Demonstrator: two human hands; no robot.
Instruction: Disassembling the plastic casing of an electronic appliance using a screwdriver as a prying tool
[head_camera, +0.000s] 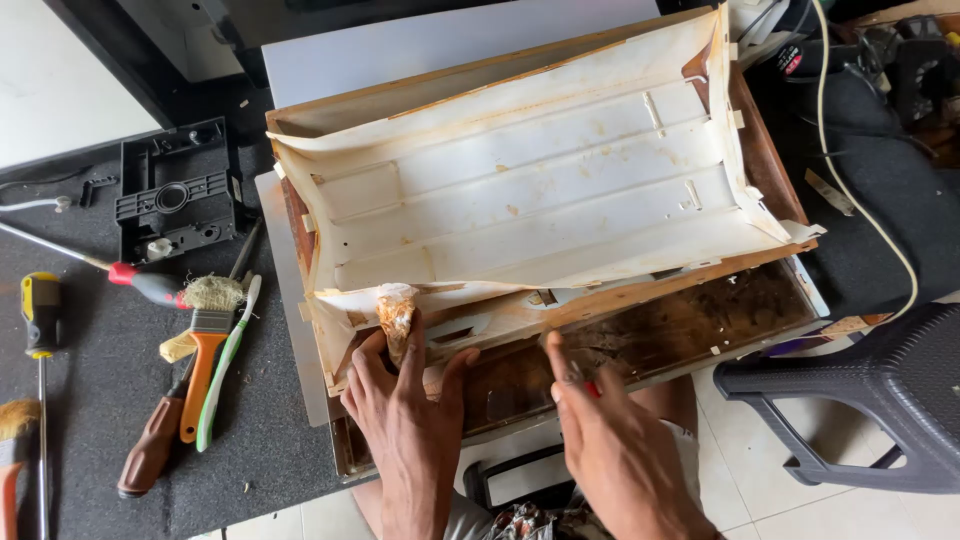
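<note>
At the near edge of a dark work table (90, 400), seen from above: left hand (405, 400) laid flat, fingers spread and pointing away, index finger and thumb resting against a crumpled, rust-stained rag (396, 312), not closed around it. Right hand (610, 440) just beside, palm down, fingers held together and stretched forward onto the front lip of a stained brown tray (650, 335); something small and red (592, 388) showing under the fingers, too hidden to identify, so whether the hand grips anything cannot be told. Under and beyond both hands, a large white sheet-metal panel (540, 190), ribbed lengthwise, edges bent up, blotched with orange rust, lying tilted across the tray and spanning most of the table's middle up to its far edge. Along the left side of the table, well apart from the hands: an orange-handled brush (205, 335), a pale green toothbrush (228, 365), a brown-handled tool (150, 450), a red-handled screwdriver (150, 285), a yellow-and-black screwdriver (40, 315). Toward the far left corner, a black plastic frame (175, 190). Off the right edge, on the tiled floor, a dark plastic stool (870, 390).
</note>
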